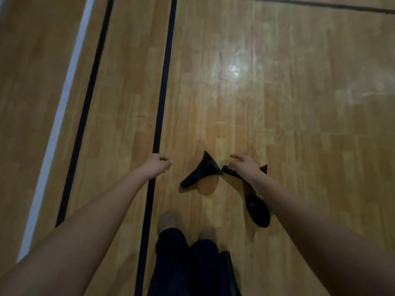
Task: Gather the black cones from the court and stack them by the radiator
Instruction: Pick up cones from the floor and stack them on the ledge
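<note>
Shiny light-brown wooden plank gym floor with dark painted lines and a white stripe, so a court. One black plastic cone lies tipped over between the hands. Left hand is curled up, empty. Right hand is over a second black cone, fingers loosely spread; a third black cone sits beside that forearm

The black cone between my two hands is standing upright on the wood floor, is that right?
Not quite. The head view shows the black cone between your left hand and right hand tipped over on its side on the wood floor, not standing upright.
</note>
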{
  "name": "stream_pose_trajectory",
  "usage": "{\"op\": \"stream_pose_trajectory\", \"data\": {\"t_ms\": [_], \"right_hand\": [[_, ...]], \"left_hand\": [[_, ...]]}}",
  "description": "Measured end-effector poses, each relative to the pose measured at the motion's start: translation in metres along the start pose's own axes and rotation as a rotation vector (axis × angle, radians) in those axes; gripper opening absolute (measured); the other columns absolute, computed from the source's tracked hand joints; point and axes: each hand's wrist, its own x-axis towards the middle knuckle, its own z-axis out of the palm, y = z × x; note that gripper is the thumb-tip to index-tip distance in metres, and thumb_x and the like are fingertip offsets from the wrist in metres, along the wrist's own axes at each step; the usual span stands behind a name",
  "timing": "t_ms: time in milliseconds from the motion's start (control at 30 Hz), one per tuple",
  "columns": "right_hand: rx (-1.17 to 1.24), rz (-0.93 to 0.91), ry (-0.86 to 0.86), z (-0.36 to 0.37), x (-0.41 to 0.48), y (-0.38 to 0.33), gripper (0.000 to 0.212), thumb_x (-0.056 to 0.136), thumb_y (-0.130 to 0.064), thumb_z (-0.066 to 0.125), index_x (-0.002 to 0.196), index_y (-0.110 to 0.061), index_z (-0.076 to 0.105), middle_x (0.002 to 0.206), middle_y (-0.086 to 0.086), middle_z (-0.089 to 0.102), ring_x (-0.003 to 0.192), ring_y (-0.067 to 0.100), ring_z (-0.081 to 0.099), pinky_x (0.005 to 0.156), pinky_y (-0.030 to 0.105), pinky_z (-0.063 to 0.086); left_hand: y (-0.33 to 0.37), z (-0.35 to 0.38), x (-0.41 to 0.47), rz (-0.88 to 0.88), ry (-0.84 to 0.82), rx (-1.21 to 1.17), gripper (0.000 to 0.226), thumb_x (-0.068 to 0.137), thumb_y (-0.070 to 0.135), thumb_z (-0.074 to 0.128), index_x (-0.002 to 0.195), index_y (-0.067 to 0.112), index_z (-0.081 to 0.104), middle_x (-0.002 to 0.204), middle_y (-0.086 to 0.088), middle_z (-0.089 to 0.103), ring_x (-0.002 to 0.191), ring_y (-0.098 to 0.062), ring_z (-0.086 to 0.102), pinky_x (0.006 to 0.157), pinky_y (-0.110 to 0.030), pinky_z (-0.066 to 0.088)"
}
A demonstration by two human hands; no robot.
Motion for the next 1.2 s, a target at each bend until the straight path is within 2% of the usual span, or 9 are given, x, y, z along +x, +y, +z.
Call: {"op": "stream_pose_trajectory", "data": {"t_ms": [100, 167, 233, 300, 433, 600, 833, 1067, 1200], "right_hand": [[-0.010, 0.007, 0.002, 0.011, 0.046, 0.024, 0.055, 0.097, -0.016, 0.050, 0.149, -0.013, 0.032, 0.146, 0.008, 0.041, 0.130, 0.025, 0.042, 0.089, 0.028, 0.038], [-0.050, 0.007, -0.002, 0.025, 0.080, 0.046, 0.057, 0.097, -0.017, 0.048, 0.150, -0.014, 0.029, 0.150, 0.007, 0.035, 0.136, 0.026, 0.036, 0.102, 0.032, 0.038], [-0.066, 0.020, -0.011, 0.039, 0.105, 0.067, 0.059, 0.096, -0.017, 0.047, 0.151, -0.015, 0.026, 0.152, 0.008, 0.033, 0.138, 0.029, 0.034, 0.111, 0.039, 0.034], [-0.071, 0.024, 0.008, 0.051, 0.130, 0.083, 0.061, 0.095, -0.016, 0.047, 0.152, -0.016, 0.024, 0.151, 0.010, 0.034, 0.135, 0.029, 0.038, 0.108, 0.038, 0.038], [-0.043, 0.001, 0.064, 0.076, 0.180, 0.108, 0.059, 0.095, -0.009, 0.044, 0.151, -0.017, 0.026, 0.150, 0.008, 0.037, 0.134, 0.028, 0.038, 0.097, 0.029, 0.035], [-0.004, -0.080, 0.120, 0.098, 0.237, 0.137, 0.065, 0.094, -0.010, 0.046, 0.152, -0.023, 0.021, 0.150, 0.005, 0.036, 0.134, 0.026, 0.039, 0.092, 0.028, 0.037], [0.042, -0.145, 0.111, 0.106, 0.266, 0.167, 0.061, 0.094, -0.004, 0.043, 0.149, -0.028, 0.032, 0.148, 0.002, 0.040, 0.136, 0.021, 0.038, 0.096, 0.027, 0.036], [0.103, -0.122, 0.127, 0.093, 0.199, 0.145, 0.065, 0.092, 0.002, 0.041, 0.149, -0.029, 0.031, 0.150, 0.003, 0.038, 0.139, 0.024, 0.033, 0.109, 0.040, 0.034], [0.130, -0.138, 0.078, 0.071, 0.114, 0.107, 0.062, 0.094, 0.000, 0.039, 0.149, -0.028, 0.032, 0.147, 0.002, 0.041, 0.134, 0.019, 0.037, 0.095, 0.025, 0.036]], "left_hand": [[-0.033, 0.028, 0.038, -0.049, 0.006, -0.022, 0.032, 0.099, 0.026, 0.047, 0.123, 0.009, 0.058, 0.110, -0.004, 0.060, 0.091, -0.013, 0.054, 0.061, -0.016, 0.038], [-0.062, 0.051, 0.062, -0.107, 0.009, -0.046, 0.028, 0.099, 0.027, 0.046, 0.120, 0.013, 0.058, 0.109, -0.004, 0.058, 0.085, -0.011, 0.054, 0.064, -0.017, 0.040], [-0.090, 0.075, 0.084, -0.148, -0.014, -0.043, 0.035, 0.099, 0.028, 0.043, 0.129, 0.015, 0.055, 0.118, -0.003, 0.057, 0.099, -0.015, 0.056, 0.078, -0.022, 0.043], [-0.112, 0.095, 0.104, -0.174, -0.021, -0.051, 0.040, 0.099, 0.028, 0.042, 0.136, 0.017, 0.049, 0.134, -0.002, 0.052, 0.118, -0.019, 0.051, 0.093, -0.026, 0.040], [-0.147, 0.137, 0.154, -0.261, -0.037, -0.160, 0.046, 0.100, 0.024, 0.039, 0.145, 0.015, 0.037, 0.145, -0.006, 0.041, 0.131, -0.024, 0.041, 0.110, -0.035, 0.034], [-0.175, 0.180, 0.221, -0.331, -0.072, -0.352, 0.047, 0.100, 0.028, 0.038, 0.143, 0.008, 0.034, 0.130, -0.008, 0.049, 0.120, -0.027, 0.046, 0.095, -0.033, 0.036], [-0.200, 0.204, 0.265, -0.343, -0.092, -0.694, 0.052, 0.101, 0.040, 0.033, 0.147, 0.013, 0.032, 0.143, -0.007, 0.044, 0.130, -0.023, 0.046, 0.115, -0.038, 0.029], [-0.179, 0.167, 0.210, -0.291, 0.060, -0.757, 0.055, 0.101, 0.040, 0.035, 0.147, 0.010, 0.030, 0.144, -0.012, 0.043, 0.131, -0.025, 0.043, 0.115, -0.036, 0.030], [-0.152, 0.116, 0.135, -0.287, 0.075, -0.791, 0.049, 0.102, 0.033, 0.037, 0.145, 0.010, 0.035, 0.132, -0.013, 0.051, 0.118, -0.023, 0.052, 0.109, -0.032, 0.038]]}}
